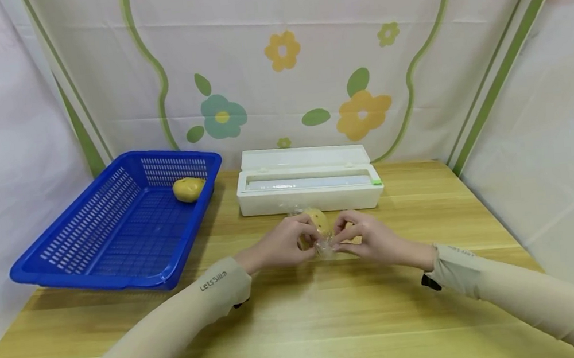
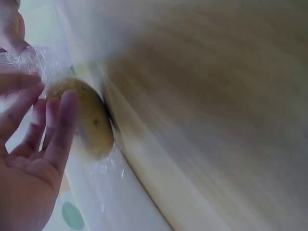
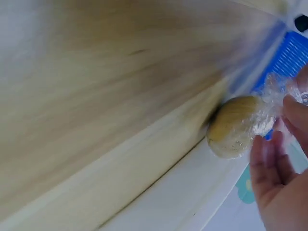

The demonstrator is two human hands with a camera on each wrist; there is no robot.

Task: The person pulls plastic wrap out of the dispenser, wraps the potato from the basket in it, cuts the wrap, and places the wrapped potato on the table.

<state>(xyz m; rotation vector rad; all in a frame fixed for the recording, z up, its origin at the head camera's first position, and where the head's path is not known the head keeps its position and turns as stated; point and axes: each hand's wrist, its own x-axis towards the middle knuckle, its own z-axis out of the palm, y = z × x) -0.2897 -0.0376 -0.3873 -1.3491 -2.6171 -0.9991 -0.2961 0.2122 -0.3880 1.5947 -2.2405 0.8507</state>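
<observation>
A yellow potato sits on the table between both hands, with clear plastic wrap around it. My left hand pinches the film at the potato's near side between thumb and finger. Opposite it, my right hand pinches the gathered film from the right. In the left wrist view the potato shows bare-looking brown spots, and loose film hangs off its lower end. The right wrist view shows crinkled wrap bunched at the fingertips, and the potato lying beneath the film.
Just behind the hands stands a white wrap dispenser box with its lid raised and a roll inside. To the left is a blue plastic basket holding another potato. A flowered cloth hangs behind the wooden table.
</observation>
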